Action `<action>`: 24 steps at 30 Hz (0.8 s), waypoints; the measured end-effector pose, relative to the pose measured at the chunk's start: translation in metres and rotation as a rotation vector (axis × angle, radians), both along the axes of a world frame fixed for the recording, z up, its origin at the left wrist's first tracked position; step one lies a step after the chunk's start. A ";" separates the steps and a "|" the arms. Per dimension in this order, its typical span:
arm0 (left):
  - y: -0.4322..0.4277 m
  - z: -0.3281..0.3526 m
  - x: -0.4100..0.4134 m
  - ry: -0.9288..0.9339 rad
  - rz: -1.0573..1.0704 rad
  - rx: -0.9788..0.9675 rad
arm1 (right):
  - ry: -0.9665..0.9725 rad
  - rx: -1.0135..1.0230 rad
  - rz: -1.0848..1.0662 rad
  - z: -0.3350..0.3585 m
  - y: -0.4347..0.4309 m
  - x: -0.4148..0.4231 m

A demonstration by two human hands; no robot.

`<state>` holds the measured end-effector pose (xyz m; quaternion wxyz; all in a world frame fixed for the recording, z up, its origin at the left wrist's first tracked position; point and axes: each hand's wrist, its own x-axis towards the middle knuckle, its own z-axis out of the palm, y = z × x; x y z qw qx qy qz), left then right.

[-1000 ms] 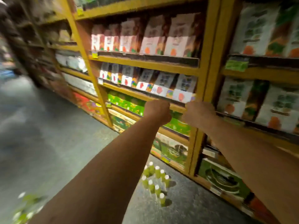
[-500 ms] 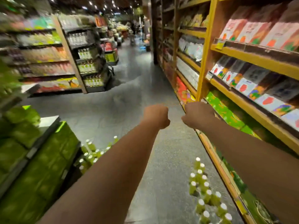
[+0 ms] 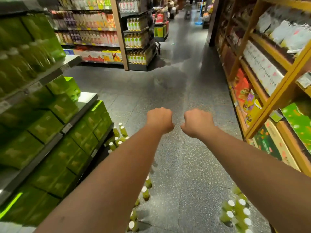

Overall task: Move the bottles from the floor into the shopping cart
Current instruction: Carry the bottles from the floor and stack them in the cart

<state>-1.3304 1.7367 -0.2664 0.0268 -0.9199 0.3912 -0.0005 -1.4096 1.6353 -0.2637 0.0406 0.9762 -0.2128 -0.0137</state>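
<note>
Small bottles (image 3: 229, 214) of green liquid, each topped with a white cap, are seen standing upright on the speckled grey floor (image 3: 168, 91). One cluster is placed at lower right; it is partly covered by the right forearm and cut off by the bottom edge. A second line is strung out under the left forearm, so only a few caps are shown. A third group is tucked against the foot of the left shelf (image 3: 84, 101), which is stacked with green boxes (image 3: 45, 126). Its count cannot be made out, and the labels are blurred. The left grip (image 3: 159, 120) and right grip (image 3: 196, 122) are held out side by side, clear of the bottles. Both are curled into fists with nothing seen in either, the fingertips hidden under the knuckles.
</note>
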 end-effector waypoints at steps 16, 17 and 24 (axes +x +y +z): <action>-0.102 -0.098 0.234 0.129 0.361 0.072 | 0.168 0.020 0.354 -0.093 -0.141 0.276; -0.108 -0.103 0.247 0.142 0.377 0.078 | 0.191 0.017 0.371 -0.099 -0.149 0.291; -0.130 -0.153 0.353 0.232 0.495 0.073 | 0.297 0.001 0.505 -0.146 -0.170 0.415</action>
